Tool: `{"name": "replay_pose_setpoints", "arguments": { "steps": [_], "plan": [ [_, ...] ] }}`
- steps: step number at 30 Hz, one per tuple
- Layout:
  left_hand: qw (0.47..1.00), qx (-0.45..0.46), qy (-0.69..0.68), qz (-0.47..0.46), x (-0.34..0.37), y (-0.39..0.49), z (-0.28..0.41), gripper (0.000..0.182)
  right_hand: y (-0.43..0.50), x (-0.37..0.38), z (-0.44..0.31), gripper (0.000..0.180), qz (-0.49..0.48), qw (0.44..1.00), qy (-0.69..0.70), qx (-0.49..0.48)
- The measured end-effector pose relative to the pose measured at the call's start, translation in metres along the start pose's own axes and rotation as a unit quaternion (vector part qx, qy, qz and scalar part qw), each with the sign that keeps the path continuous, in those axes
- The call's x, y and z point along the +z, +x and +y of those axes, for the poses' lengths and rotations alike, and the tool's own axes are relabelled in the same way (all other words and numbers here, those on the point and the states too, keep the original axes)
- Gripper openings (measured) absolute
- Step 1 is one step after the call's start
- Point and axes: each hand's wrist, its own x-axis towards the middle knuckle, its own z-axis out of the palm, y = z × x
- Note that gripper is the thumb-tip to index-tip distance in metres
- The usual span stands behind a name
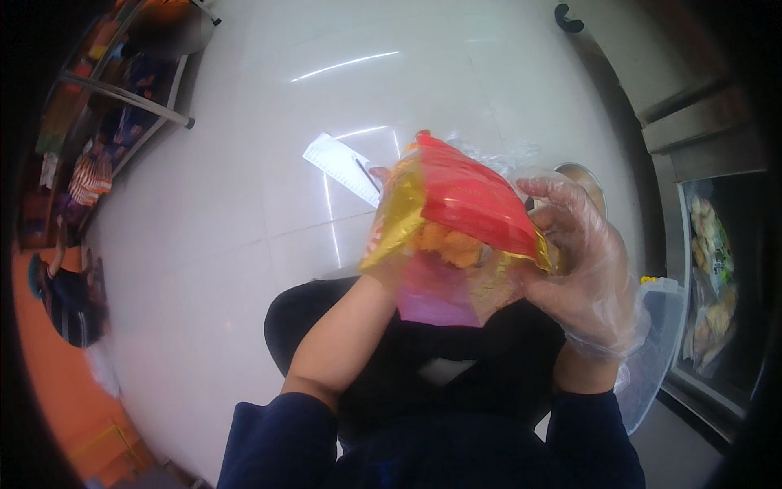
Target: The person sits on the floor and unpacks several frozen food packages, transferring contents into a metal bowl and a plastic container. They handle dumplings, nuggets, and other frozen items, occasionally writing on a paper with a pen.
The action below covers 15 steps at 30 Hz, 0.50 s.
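A red and gold food bag (473,183) is held above my lap, its mouth open towards me. Orange crumb-coated pieces of food (452,244) show inside, and a pinkish panel hangs at the bag's near side. My left hand (380,174) supports the bag from its left and far side; only some fingers show, the rest being hidden behind it. My right hand (580,263) wears a clear plastic glove and curls around the bag's right edge. Beyond the bag, a written sheet of paper (342,168) lies on the floor with a pen (366,173) on it.
Behind my right hand stands a round metal bowl (586,180), with clear plastic wrap (489,153) near it. At right are a translucent plastic bin (657,348) and a steel cabinet holding bagged food (712,275). Stocked shelves (91,165) and another person (67,299) are at left.
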Motion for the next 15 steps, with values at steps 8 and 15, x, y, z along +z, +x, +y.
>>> {"name": "replay_pose_setpoints", "arguments": {
  "steps": [8,15],
  "plan": [
    [1.0,-0.008,-0.018,-0.024,0.005,0.017,-0.008,0.06,0.0,0.001,0.008,0.08,-0.008,1.0,-0.025,0.009],
    [0.999,-0.003,-0.026,-0.031,0.005,0.02,-0.007,0.062,0.003,0.001,0.014,0.08,-0.009,0.999,-0.028,-0.021]
  ]
}}
